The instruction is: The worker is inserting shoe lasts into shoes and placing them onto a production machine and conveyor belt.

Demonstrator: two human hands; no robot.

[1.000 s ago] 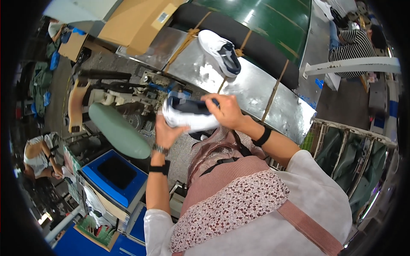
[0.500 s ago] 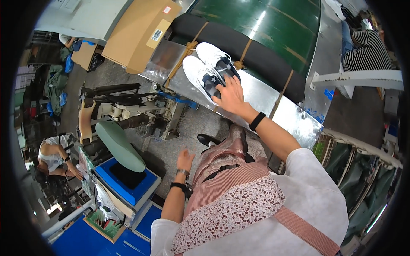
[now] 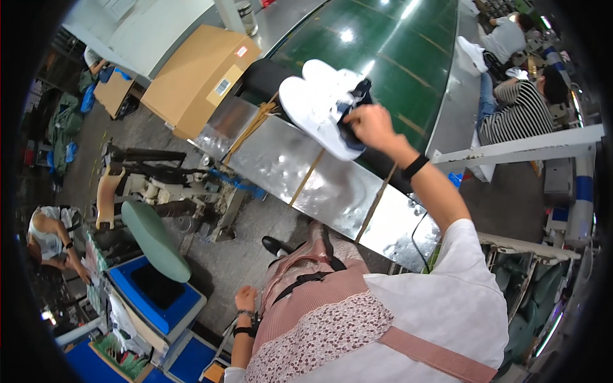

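Note:
A pair of white sneakers [image 3: 313, 112] with dark blue linings hangs over the near edge of the green conveyor belt, toes to the left. My right hand [image 3: 371, 127] grips them at the heel openings, its fingers closed and partly hidden inside the dark collars. The soles look raised off the metal ledge [image 3: 281, 163]. Low beside my apron, my left hand [image 3: 246, 299] is away from the shoes, its fingers loosely curled and somewhat apart, with nothing visible in them.
A green conveyor belt [image 3: 383, 57] runs away from me behind the metal ledge. On the left stand a cardboard box [image 3: 191, 76], a machine with a green padded seat [image 3: 153, 239] and a blue-framed stool [image 3: 156, 287]. A white bar [image 3: 517, 143] juts across at right. Other people sit or work nearby.
My right hand has closed on the sneakers and lifted them off the ledge, toward the belt. My left hand has dropped lower beside my apron. The whole view has shifted.

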